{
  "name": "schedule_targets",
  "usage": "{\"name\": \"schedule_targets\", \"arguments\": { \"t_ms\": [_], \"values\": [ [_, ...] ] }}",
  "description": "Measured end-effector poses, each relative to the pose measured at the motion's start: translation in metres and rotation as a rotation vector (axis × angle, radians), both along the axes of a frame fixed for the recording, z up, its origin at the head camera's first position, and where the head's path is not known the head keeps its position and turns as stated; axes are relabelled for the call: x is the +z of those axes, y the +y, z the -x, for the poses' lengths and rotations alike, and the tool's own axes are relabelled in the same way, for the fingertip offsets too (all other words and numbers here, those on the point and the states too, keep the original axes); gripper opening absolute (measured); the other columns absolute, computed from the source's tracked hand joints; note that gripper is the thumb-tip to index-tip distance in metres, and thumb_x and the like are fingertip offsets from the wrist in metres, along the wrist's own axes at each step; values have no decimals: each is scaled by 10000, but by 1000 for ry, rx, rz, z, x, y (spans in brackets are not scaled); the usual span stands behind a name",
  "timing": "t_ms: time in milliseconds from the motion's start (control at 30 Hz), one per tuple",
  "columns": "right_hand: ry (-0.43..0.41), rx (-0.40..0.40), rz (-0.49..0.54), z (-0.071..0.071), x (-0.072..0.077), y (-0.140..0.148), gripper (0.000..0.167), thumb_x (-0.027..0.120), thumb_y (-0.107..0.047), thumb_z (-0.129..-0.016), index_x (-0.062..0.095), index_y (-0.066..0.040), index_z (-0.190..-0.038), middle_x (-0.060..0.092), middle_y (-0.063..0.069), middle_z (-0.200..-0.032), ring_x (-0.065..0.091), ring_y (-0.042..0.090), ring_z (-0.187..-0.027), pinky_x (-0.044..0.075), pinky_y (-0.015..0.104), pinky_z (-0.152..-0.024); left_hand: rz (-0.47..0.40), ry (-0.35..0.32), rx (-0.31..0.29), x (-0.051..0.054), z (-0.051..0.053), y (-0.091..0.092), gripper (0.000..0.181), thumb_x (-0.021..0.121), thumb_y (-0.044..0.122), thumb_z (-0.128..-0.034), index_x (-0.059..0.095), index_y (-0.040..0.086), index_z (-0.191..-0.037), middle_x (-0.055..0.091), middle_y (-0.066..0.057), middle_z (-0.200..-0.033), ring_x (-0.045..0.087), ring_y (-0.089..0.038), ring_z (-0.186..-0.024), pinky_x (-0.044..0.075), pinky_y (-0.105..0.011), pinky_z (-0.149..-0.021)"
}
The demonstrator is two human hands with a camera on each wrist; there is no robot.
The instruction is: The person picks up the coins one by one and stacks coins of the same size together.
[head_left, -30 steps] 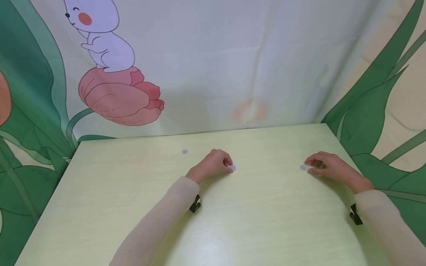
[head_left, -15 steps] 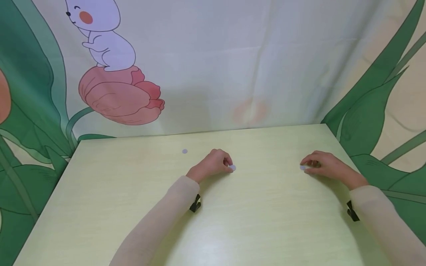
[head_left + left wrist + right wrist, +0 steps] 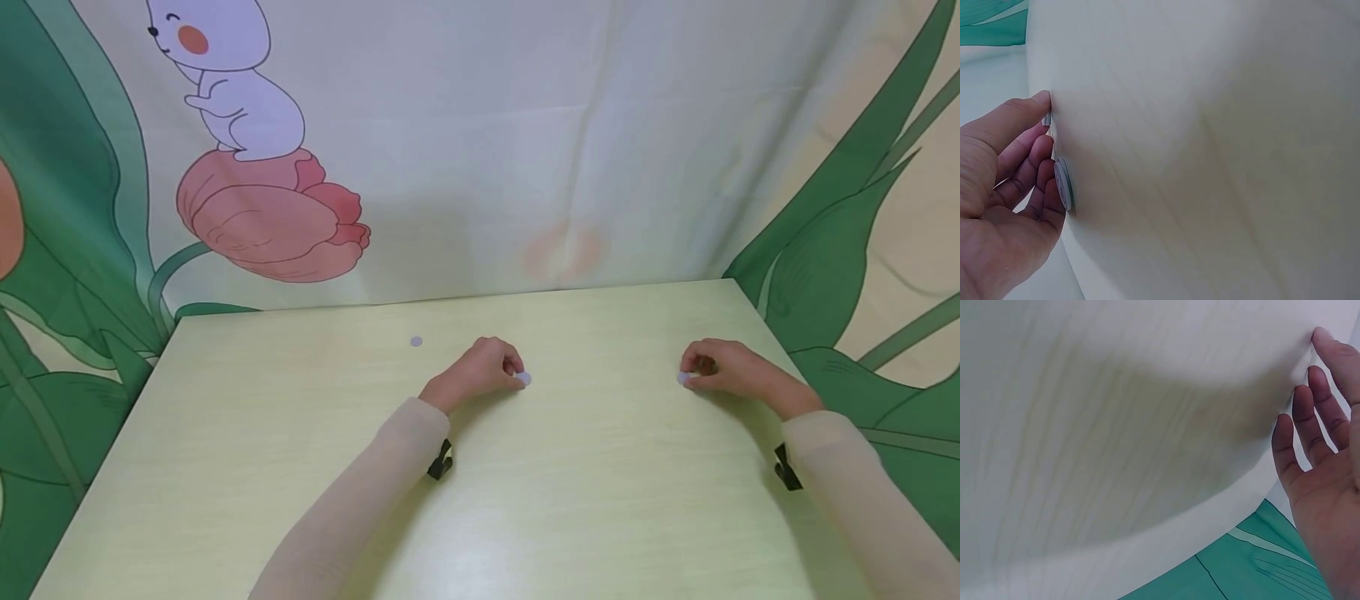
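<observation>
On the pale table lie several small, round, lilac-grey discs. My left hand (image 3: 483,367) is near the middle of the far half, its thumb and fingers pinching the edge of one disc (image 3: 524,378); its rim (image 3: 1046,119) shows between the fingertips in the left wrist view. Farther right, my right hand (image 3: 723,367) has thumb and curled fingers at the edge of a second disc (image 3: 683,378), gripping it. The right wrist view hides that disc behind the hand (image 3: 1329,469). A third disc (image 3: 416,342) lies untouched, back and left of my left hand.
The light wood-grain table (image 3: 300,467) ends at the back against a hanging cloth (image 3: 480,167) printed with leaves, a flower and a white animal. Black wrist straps (image 3: 441,460) show beneath both sleeves.
My right hand has moved left onto the right disc and its fingers have closed on the edge. That disc has barely shifted. The left hand has stayed still.
</observation>
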State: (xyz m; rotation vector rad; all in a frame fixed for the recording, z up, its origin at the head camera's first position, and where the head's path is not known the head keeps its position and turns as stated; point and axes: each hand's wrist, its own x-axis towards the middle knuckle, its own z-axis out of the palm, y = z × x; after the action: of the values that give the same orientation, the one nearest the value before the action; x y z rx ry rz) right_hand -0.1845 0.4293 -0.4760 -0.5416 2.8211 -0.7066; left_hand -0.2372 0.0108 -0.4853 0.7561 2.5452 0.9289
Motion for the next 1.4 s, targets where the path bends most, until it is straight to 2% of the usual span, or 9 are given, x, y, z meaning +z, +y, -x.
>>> {"name": "schedule_targets", "arguments": {
  "t_ms": [300, 833, 1067, 1300, 1400],
  "values": [
    [1, -41, -8, 0, -3, -1, 193, 800, -193, -893, 627, -112, -924, 590, -23, -880, 522, 170, -853, 461, 300, -764, -3, -9, 2, 2, -2, -1, 150, 820, 118, -859, 743, 38, -961, 597, -5, -793, 504, -129, -770, 434, -225, -712],
    [49, -64, -73, -1, -6, -8, 185, 776, -240, -917, 650, -104, -927, 616, -19, -880, 553, 157, -833, 494, 369, -789, -13, 5, -3, -2, -1, 0, 150, 819, 113, -859, 738, 35, -957, 580, 1, -783, 491, -123, -756, 420, -221, -703],
    [66, -51, -33, -4, -9, -10, 144, 752, -200, -937, 698, -118, -1041, 621, -20, -911, 555, 163, -861, 488, 358, -783, -16, 1, -2, -3, -1, -2, 153, 817, 111, -860, 735, 36, -966, 586, -5, -794, 499, -126, -768, 429, -224, -709],
    [47, -101, 0, -4, -14, -10, 135, 750, -169, -936, 692, -83, -1021, 638, 6, -918, 555, 167, -854, 484, 330, -769, -15, -16, 9, 0, -3, -1, 164, 814, 104, -860, 733, 32, -982, 590, -6, -807, 506, -131, -783, 435, -224, -715],
    [36, -112, -6, -5, -13, -10, 153, 749, -208, -940, 686, -86, -1008, 628, 5, -906, 543, 165, -845, 477, 328, -761, -13, -17, 12, -1, -4, 0, 157, 812, 104, -863, 731, 33, -978, 581, -3, -798, 501, -129, -777, 429, -225, -714]
  ]
}}
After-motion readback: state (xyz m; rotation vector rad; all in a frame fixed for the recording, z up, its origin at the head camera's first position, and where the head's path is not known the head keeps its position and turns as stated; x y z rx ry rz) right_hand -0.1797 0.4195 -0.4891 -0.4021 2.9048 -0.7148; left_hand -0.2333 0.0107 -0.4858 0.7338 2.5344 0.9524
